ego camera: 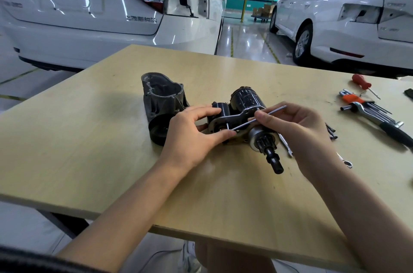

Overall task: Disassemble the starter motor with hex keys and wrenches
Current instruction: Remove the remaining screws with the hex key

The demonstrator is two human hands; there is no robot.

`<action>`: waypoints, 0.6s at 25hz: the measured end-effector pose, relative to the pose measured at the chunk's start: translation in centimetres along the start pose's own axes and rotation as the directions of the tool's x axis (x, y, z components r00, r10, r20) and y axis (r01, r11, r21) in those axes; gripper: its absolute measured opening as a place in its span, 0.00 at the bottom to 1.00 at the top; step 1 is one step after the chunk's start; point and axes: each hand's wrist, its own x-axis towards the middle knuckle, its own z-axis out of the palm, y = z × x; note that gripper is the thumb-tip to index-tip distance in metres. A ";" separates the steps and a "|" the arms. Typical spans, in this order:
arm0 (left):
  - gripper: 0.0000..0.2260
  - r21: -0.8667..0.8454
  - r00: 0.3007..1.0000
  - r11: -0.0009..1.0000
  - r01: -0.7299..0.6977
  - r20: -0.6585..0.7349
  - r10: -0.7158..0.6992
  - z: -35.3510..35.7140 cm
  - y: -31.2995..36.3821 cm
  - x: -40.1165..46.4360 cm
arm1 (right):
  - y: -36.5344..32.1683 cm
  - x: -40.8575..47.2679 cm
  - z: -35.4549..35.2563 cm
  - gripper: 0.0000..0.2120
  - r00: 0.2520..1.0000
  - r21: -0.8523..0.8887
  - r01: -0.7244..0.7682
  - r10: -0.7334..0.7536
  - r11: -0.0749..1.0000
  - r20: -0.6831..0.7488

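Observation:
The starter motor, black with a grey mounting plate and a toothed pinion shaft pointing toward me, lies at the middle of the wooden table. My left hand grips its solenoid end, thumb and fingers curled around the body. My right hand pinches the long arm of a hex key, whose short end sits in the plate near my left thumb. The removed grey housing and a black cap rest to the left of the motor.
At the right lie a hex key set in an orange holder, a ratchet wrench, a red-handled screwdriver, long bolts and a spanner. Two white cars stand behind the table.

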 end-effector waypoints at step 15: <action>0.21 0.028 0.999 0.999 -0.043 -0.021 0.043 0.0 0.3 -0.2 | -1.4 1.1 2.0 0.04 0.973 -0.264 0.207 -0.226 0.942 -0.041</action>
